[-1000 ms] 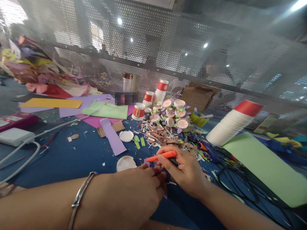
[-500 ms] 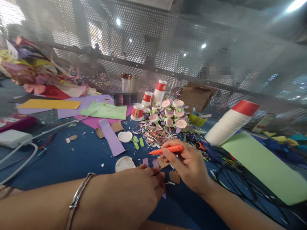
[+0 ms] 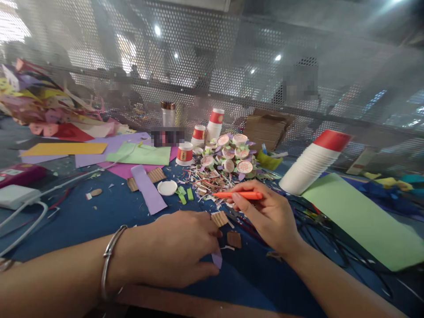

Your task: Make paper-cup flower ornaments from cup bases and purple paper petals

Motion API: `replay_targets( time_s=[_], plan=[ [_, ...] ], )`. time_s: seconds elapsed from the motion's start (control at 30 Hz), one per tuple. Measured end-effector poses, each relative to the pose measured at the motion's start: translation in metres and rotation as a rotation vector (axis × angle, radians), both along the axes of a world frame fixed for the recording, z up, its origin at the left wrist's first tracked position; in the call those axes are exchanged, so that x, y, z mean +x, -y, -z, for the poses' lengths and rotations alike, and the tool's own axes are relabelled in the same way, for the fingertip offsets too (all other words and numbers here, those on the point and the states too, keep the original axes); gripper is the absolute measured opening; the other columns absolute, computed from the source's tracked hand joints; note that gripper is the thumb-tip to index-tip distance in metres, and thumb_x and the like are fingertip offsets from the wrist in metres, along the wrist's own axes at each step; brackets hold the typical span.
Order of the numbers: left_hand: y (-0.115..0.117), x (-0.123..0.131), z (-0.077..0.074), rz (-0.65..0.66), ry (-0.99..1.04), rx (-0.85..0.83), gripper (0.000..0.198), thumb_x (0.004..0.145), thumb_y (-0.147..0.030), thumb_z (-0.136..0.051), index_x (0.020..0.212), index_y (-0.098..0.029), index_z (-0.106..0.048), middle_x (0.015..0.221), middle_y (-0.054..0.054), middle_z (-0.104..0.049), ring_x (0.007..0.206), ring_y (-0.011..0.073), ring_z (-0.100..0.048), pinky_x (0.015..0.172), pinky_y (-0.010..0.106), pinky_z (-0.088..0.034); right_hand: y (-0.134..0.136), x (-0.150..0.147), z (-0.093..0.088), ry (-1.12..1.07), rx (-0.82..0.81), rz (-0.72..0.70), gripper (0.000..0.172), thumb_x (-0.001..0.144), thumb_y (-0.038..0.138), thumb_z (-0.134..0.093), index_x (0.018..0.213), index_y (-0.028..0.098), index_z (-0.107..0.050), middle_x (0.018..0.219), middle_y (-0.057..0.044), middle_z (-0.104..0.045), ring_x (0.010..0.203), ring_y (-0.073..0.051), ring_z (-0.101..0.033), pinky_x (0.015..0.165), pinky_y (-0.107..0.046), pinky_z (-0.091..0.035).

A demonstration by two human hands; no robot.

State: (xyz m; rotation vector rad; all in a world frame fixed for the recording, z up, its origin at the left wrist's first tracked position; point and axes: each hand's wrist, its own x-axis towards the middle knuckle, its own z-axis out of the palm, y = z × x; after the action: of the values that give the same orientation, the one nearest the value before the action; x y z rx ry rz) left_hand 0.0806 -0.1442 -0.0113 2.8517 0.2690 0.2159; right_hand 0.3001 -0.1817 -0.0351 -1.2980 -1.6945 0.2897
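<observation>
Left hand [image 3: 179,247]: curled, knuckles up, fingers pinching a small purple paper scrap [image 3: 217,259] low over the blue tabletop [image 3: 99,221]; metal bangle [image 3: 111,260] on the wrist.
Right hand [image 3: 270,216]: closed around an orange pen [image 3: 239,194], held level above the table, tip pointing left.
Between the hands: 2 bits lie flat, a pale corrugated cardboard piece [image 3: 219,218] just beside the left fingertips and a darker cardboard piece [image 3: 234,239] nearer the person.
Behind: pile of paper trimmings [image 3: 205,183], tipped stack of paper cups [image 3: 311,165], green sheet [image 3: 357,221].

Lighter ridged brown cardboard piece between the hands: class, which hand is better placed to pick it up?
Left hand, probably: its fingertips lie beside the lighter ridged brown cardboard piece, while the right hand grips a slim orange tool.
</observation>
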Motion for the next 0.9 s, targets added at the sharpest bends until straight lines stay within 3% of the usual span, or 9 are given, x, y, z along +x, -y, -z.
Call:
replay_targets(
  time_s=[0.13,0.3,0.43,0.53,0.63,0.73,0.9],
  plan=[
    [-0.013,0.006,-0.002,-0.051,0.076,-0.010,0.020,0.096,-0.018,-0.053,0.087,-0.016,-0.071,0.093,0.007,-0.071,0.091,0.0191,-0.064,0.082,0.029,-0.051,0.000,0.009,-0.008,0.041,0.003,0.025,0.012,0.093,0.032,-0.064,0.089,0.021,-0.069,0.076,-0.001,-0.073,0.066,-0.015,-0.066,0.060,-0.025,-0.050],
    [-0.034,0.005,-0.001,-0.299,0.303,-0.016,0.021,0.094,-0.013,-0.051,0.102,-0.017,-0.071,0.098,0.006,-0.071,0.097,0.0203,-0.063,0.089,0.034,-0.049,0.001,0.014,-0.013,0.029,0.009,0.058,0.017,0.093,0.034,-0.063,0.084,0.020,-0.068,0.069,0.000,-0.070,0.056,-0.013,-0.058,0.052,-0.025,-0.044],
    [-0.044,0.003,0.000,-0.440,0.302,-0.069,0.020,0.091,-0.015,-0.053,0.097,-0.018,-0.072,0.094,0.005,-0.071,0.089,0.0190,-0.064,0.082,0.033,-0.051,0.003,0.013,-0.013,0.018,-0.007,0.055,0.017,0.092,0.034,-0.064,0.086,0.019,-0.069,0.067,0.000,-0.069,0.054,-0.012,-0.055,0.048,-0.024,-0.040],
    [-0.045,0.006,0.003,-0.456,0.341,-0.099,0.017,0.091,-0.021,-0.057,0.101,-0.020,-0.071,0.095,0.004,-0.071,0.089,0.0189,-0.064,0.079,0.033,-0.050,0.004,0.010,-0.013,-0.008,0.000,0.024,0.014,0.091,0.032,-0.065,0.088,0.020,-0.070,0.071,0.000,-0.070,0.060,-0.013,-0.060,0.054,-0.024,-0.046],
    [-0.042,0.011,0.008,-0.402,0.421,-0.106,0.026,0.087,-0.030,-0.068,0.110,-0.020,-0.069,0.101,0.004,-0.071,0.097,0.0208,-0.063,0.087,0.036,-0.049,0.005,0.006,-0.012,-0.026,-0.018,-0.021,0.011,0.091,0.030,-0.066,0.090,0.020,-0.071,0.075,0.000,-0.072,0.065,-0.013,-0.063,0.061,-0.024,-0.050],
    [-0.041,0.016,0.011,-0.318,0.454,-0.134,0.032,0.083,-0.027,-0.073,0.114,-0.019,-0.067,0.106,0.005,-0.072,0.102,0.0210,-0.063,0.093,0.037,-0.048,0.005,0.002,-0.011,-0.078,-0.100,-0.056,0.014,0.091,0.033,-0.066,0.093,0.021,-0.071,0.075,0.000,-0.072,0.062,-0.013,-0.063,0.055,-0.023,-0.049],
    [-0.045,0.013,0.010,-0.291,0.432,-0.136,0.013,0.084,-0.015,-0.069,0.096,-0.020,-0.072,0.094,0.002,-0.073,0.095,0.0189,-0.063,0.084,0.032,-0.049,0.005,0.002,-0.009,-0.171,-0.204,-0.106,0.022,0.091,0.043,-0.067,0.096,0.022,-0.072,0.075,0.000,-0.070,0.060,-0.013,-0.062,0.053,-0.023,-0.049]
  ],
)
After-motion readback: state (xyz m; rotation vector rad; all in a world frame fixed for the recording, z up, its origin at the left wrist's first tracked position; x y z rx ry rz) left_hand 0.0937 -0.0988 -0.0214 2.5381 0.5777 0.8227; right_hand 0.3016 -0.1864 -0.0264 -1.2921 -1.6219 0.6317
